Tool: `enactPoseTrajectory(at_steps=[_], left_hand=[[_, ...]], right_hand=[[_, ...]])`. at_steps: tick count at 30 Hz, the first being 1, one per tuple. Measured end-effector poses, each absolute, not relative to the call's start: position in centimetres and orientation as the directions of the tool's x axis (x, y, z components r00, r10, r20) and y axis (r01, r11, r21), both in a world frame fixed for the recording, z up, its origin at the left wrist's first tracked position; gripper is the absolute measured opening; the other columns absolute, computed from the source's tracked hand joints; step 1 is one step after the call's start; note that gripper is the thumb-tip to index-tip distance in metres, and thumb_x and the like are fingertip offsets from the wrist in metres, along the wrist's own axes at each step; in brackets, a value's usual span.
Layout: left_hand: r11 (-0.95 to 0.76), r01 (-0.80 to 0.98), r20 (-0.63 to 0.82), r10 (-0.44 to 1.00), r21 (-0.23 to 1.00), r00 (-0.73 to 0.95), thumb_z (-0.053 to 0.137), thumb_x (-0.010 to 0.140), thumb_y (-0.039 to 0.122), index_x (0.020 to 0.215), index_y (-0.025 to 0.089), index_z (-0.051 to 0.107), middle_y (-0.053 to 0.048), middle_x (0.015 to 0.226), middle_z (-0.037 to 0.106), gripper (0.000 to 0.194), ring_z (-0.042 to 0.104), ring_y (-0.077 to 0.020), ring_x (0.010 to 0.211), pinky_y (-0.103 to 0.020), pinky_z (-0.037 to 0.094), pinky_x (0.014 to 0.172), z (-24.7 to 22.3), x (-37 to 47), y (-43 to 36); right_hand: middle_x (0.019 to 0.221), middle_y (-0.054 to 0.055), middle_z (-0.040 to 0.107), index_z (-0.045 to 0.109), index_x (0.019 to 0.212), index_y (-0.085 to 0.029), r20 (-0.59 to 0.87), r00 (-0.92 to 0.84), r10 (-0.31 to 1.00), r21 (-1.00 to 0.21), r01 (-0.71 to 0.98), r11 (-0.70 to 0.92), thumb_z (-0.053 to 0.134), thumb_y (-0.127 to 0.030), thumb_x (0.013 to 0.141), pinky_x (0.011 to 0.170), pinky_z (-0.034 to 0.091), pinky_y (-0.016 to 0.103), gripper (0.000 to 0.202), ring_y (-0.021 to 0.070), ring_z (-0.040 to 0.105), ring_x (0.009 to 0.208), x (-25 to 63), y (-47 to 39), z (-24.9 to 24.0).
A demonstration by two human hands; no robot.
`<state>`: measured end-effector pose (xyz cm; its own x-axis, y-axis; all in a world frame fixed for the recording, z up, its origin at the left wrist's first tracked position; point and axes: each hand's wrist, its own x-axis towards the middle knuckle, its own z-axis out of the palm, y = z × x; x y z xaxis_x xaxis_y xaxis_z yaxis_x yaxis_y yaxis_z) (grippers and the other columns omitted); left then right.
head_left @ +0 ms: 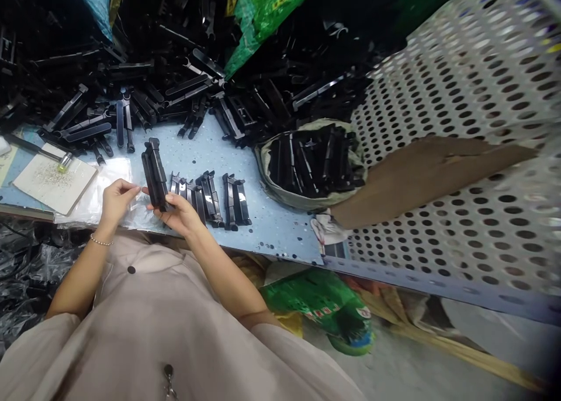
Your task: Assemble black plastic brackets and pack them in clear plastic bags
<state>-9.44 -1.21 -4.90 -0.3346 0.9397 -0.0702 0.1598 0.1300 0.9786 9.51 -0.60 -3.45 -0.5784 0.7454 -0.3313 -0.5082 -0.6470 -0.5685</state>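
Note:
My right hand [182, 214] is closed around the lower end of a bundle of long black plastic parts [154, 170], held upright above the table's front edge. Just to its left is my left hand [117, 199], thumb and fingertips pinched together near the bundle; whatever they hold, if anything, is too small to make out. Thin clear plastic bags [87, 197] lie under and beside the left hand. Right of the bundle, several black parts [211, 197] rest side by side in small groups on the speckled blue tabletop [280, 231].
A large heap of black parts [131, 91] covers the back. A cloth-rimmed container [307, 202] holds more of them. On the left, a brush-like tool [37, 147] lies across a pale board [55, 182]. Brown cardboard [421, 176] lies on the perforated metal surface [473, 214].

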Motion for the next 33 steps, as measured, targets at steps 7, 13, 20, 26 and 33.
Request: enactPoseTrajectory(at_steps=[7, 13, 20, 26, 33], left_hand=[[0.03, 0.228, 0.014, 0.982, 0.973, -0.187, 0.073, 0.079, 0.029, 0.077, 0.019, 0.074, -0.004, 0.089, 0.068, 0.01, 0.064, -0.0172, 0.085, -0.031, 0.049, 0.079, -4.4, -10.0, -1.3], [0.022, 0.227, 0.04, 0.964, 0.974, -0.264, 0.081, 0.07, 0.025, 0.07, 0.019, 0.071, -0.002, 0.083, 0.063, 0.012, 0.061, -0.0157, 0.079, -0.03, 0.048, 0.075, -4.3, -10.1, -1.7], [0.074, -0.001, -0.071, 0.95, 0.997, -0.304, 0.078, 0.077, 0.034, 0.075, 0.017, 0.068, -0.004, 0.09, 0.064, 0.02, 0.057, -0.0131, 0.076, -0.027, 0.047, 0.07, -3.7, -10.9, -2.5], [-0.121, 0.573, 0.204, 0.976, 0.811, -0.082, 0.053, 0.079, 0.007, 0.093, 0.02, 0.072, -0.008, 0.118, 0.066, 0.026, 0.063, -0.0204, 0.105, -0.035, 0.05, 0.096, -2.5, -11.8, -3.7], [-0.183, 0.656, 0.116, 0.983, 0.732, 0.145, 0.05, 0.082, 0.007, 0.133, 0.021, 0.067, -0.009, 0.134, 0.063, 0.056, 0.065, -0.0168, 0.095, -0.034, 0.054, 0.094, -2.9, -11.2, -3.2]], right_hand=[[0.083, 0.005, 0.074, 0.069, 0.094, -0.016, -0.313, -0.627, 0.713, -0.625, -0.43, -0.652, 0.074, -0.033, 0.073, 0.069, 0.055, 0.025, 0.027, 0.0191, 0.073, 0.081, 9.6, 0.0, -2.8], [0.086, 0.005, 0.074, 0.07, 0.091, -0.016, -0.299, -0.644, 0.704, -0.636, -0.415, -0.65, 0.077, -0.033, 0.071, 0.068, 0.056, 0.025, 0.028, 0.0185, 0.072, 0.078, 8.8, 0.5, -3.0], [0.083, 0.004, 0.074, 0.071, 0.089, -0.017, -0.34, -0.551, 0.762, -0.618, -0.48, -0.623, 0.074, -0.029, 0.074, 0.069, 0.058, 0.026, 0.019, 0.018, 0.071, 0.079, 9.8, 1.2, -3.0], [0.098, 0.006, 0.075, 0.07, 0.095, -0.018, -0.375, -0.462, 0.804, -0.594, -0.546, -0.591, 0.067, -0.025, 0.078, 0.067, 0.058, 0.025, 0.019, 0.0149, 0.069, 0.075, 10.9, 1.6, -2.8], [0.101, 0.005, 0.075, 0.069, 0.1, -0.019, -0.378, -0.371, 0.849, -0.641, -0.556, -0.528, 0.067, -0.029, 0.078, 0.064, 0.057, 0.023, 0.024, 0.014, 0.069, 0.076, 13.2, 1.4, -1.3]])
